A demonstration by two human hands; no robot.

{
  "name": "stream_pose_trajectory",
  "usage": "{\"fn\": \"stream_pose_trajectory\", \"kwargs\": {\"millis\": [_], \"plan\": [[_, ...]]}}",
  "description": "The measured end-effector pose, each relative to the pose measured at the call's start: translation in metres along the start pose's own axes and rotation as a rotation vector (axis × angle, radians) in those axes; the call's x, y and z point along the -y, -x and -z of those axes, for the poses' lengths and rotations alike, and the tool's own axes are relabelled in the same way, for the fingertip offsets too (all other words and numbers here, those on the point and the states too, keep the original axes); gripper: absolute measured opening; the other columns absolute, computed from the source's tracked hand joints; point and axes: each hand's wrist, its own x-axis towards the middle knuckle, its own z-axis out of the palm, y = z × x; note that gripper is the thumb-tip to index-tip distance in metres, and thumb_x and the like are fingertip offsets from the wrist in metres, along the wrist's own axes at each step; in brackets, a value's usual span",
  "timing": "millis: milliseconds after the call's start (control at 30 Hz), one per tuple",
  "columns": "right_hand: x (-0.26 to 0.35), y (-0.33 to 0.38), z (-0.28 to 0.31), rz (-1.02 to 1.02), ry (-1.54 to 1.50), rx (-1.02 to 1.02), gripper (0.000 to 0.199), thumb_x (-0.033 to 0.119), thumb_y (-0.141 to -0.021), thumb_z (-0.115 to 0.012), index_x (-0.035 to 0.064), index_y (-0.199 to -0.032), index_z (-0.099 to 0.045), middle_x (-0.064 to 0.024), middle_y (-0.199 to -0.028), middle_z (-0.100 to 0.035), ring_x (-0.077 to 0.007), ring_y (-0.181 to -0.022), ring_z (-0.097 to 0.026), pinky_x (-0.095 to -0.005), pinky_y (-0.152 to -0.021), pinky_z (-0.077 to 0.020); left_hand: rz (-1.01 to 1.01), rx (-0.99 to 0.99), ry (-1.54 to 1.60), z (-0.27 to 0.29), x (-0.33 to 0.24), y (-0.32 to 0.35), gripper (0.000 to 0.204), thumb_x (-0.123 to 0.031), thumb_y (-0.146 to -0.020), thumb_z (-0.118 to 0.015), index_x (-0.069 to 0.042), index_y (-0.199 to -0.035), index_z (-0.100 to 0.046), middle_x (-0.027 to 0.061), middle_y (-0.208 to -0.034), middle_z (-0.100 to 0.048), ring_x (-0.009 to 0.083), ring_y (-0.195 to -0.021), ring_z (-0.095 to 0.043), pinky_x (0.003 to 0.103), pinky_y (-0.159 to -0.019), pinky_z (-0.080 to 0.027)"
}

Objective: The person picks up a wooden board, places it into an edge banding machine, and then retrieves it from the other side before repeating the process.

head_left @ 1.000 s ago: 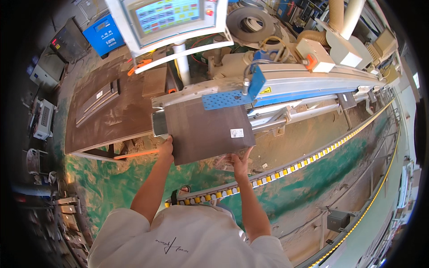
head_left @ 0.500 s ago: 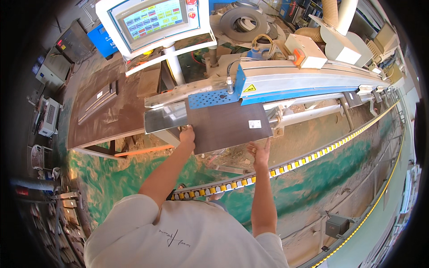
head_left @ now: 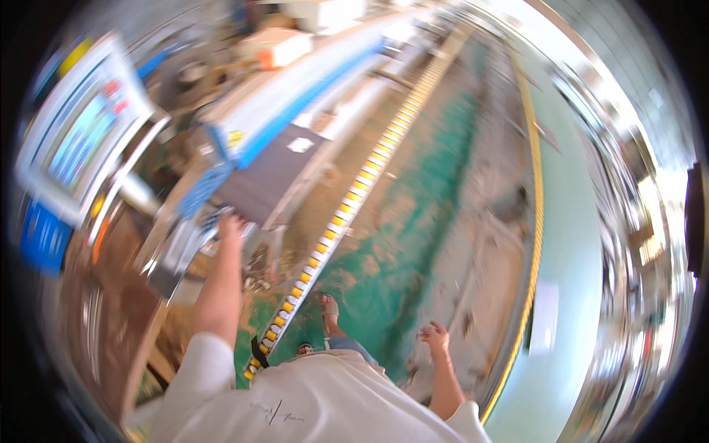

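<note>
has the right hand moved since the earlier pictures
Yes. Judged against the fixed yellow-and-white roller strip, the right hand has left the brown panel's edge and crossed to the strip's right side in the view.

The left hand (head_left: 231, 225) is at the edge of a dark-brown rectangular panel (head_left: 269, 179), the right hand (head_left: 436, 337) well apart.

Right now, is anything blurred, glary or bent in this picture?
Head view: blur smears the screen and the label on the panel past reading, and softens the left hand. Head view, upper right: glare washes out detail. Head view, rim: fisheye bending bows the yellow edging; black fills the corners.
</note>
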Motion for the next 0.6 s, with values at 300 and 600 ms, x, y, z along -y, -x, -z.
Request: {"fn": "stream_pose_trajectory", "kwargs": {"millis": [300, 600], "plan": [[-0.262, 0.318, 0.175, -0.432, -0.233, -0.605, 0.015, 0.013, -0.089, -0.06, -0.0007, -0.084, -0.063, -0.0133, -0.073, -0.065, -0.0243, -0.059, -0.065, -0.035, -0.046, -0.0504, 0.502, 0.715, -0.287, -0.006, 0.206, 0.301, 0.039, -0.037, -0.097, -0.057, -0.005, -0.076, -0.06, 0.0084, -0.066, -0.059, 0.0265, -0.064, -0.064, 0.035, -0.059, -0.054], [-0.231, 0.353, 0.213, -0.137, -0.362, -0.58, 0.065, 0.01, -0.087, -0.067, 0.0029, -0.144, -0.038, -0.0102, -0.1, -0.066, -0.02, -0.072, -0.065, -0.0355, -0.063, -0.0559, 0.616, 0.557, -1.327, 0.225, 0.307, 0.3, 0.066, -0.022, -0.082, -0.075, 0.005, -0.136, -0.047, 0.0168, -0.099, -0.07, 0.0256, -0.096, -0.066, 0.037, -0.078, -0.053]]}}
